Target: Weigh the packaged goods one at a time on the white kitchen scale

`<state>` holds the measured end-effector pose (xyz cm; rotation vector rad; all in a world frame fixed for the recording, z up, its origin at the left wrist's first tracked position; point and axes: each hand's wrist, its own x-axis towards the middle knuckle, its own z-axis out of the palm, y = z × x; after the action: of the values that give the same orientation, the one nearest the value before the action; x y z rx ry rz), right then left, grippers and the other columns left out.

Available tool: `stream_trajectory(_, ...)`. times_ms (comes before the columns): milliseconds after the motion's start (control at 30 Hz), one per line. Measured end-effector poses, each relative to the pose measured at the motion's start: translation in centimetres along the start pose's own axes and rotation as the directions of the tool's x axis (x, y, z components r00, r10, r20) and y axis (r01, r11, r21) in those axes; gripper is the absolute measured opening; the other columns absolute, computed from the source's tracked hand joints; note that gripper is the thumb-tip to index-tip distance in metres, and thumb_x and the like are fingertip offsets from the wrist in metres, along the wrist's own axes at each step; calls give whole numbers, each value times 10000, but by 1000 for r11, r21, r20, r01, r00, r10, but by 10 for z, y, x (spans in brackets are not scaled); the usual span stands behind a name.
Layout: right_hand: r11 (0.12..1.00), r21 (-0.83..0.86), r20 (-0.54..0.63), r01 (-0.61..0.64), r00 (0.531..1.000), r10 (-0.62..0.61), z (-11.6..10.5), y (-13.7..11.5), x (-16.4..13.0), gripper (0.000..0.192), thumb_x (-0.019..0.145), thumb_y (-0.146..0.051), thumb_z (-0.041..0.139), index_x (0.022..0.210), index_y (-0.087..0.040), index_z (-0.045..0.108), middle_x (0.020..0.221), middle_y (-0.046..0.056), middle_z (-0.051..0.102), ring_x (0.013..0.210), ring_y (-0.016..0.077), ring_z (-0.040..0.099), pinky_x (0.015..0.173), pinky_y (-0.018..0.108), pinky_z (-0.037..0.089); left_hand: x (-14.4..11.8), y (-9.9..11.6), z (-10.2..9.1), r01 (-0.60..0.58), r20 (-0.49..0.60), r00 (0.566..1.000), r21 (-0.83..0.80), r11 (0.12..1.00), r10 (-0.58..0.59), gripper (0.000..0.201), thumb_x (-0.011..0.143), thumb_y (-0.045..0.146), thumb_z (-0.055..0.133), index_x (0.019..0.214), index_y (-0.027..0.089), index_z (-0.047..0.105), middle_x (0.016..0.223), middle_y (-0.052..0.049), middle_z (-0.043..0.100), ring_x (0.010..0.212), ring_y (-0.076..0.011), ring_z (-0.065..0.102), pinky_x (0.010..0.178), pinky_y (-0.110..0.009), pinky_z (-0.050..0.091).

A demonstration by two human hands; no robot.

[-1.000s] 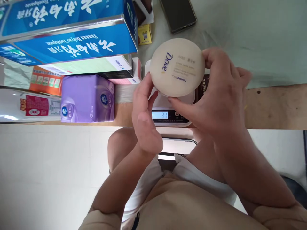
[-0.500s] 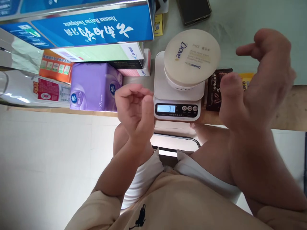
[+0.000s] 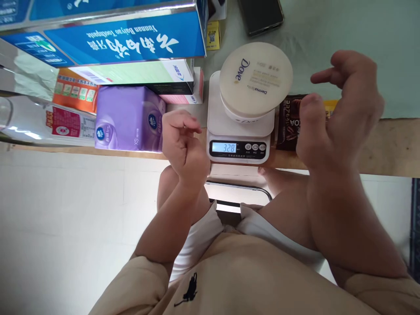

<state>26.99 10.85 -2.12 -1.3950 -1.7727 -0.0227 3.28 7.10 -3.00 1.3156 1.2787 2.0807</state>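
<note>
A round cream Dove jar (image 3: 256, 78) sits on a small white kitchen scale (image 3: 239, 131) whose display reads 328. My left hand (image 3: 183, 142) hovers just left of the scale, fingers loosely curled and holding nothing. My right hand (image 3: 337, 113) is raised to the right of the jar, fingers spread and empty. Neither hand touches the jar or the scale.
Blue toothpaste boxes (image 3: 124, 37) are stacked at the upper left, over a purple tissue pack (image 3: 129, 118) and other packages. A dark phone (image 3: 260, 15) lies beyond the jar. A brown cocoa packet (image 3: 288, 122) lies right of the scale. The wooden table edge (image 3: 387, 148) runs across.
Both hands let go of the Dove jar on the scale and drew back to either side. The display went from 31 to 328.
</note>
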Motion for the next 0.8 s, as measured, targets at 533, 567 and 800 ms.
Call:
stream_trajectory(533, 957, 69, -1, 282, 959, -283, 5, -53, 20, 596, 964, -497, 587, 1462, -169, 594, 1391, 190, 689, 1358, 374, 675, 1018, 582, 599, 3, 11, 9, 4, 67, 998, 37, 999, -7, 578, 1166, 516, 554, 659, 255, 647, 558, -2, 480, 543, -159, 467, 558, -403, 283)
stream_trajectory(567, 973, 68, 35, 219, 975, -222, 7, -61, 20, 596, 964, -511, 591, 1466, -189, 581, 1430, 192, 659, 1431, 395, 634, 1059, 617, 584, 3, 12, 8, 10, 81, 997, 59, 998, -15, 561, 1163, 510, 580, 673, 254, 673, 571, 0, 518, 548, -151, 485, 560, -397, 300)
stream_trajectory(800, 994, 105, 280, -39, 960, 8, 23, -86, 22, 795, 916, -635, 695, 1575, -260, 455, 1607, 210, 481, 1668, 492, 375, 1178, 720, 527, 5, 14, 2, 59, 70, 995, 95, 994, -66, 483, 1152, 538, 613, 791, 241, 734, 682, 19, 618, 611, -123, 545, 574, -337, 402)
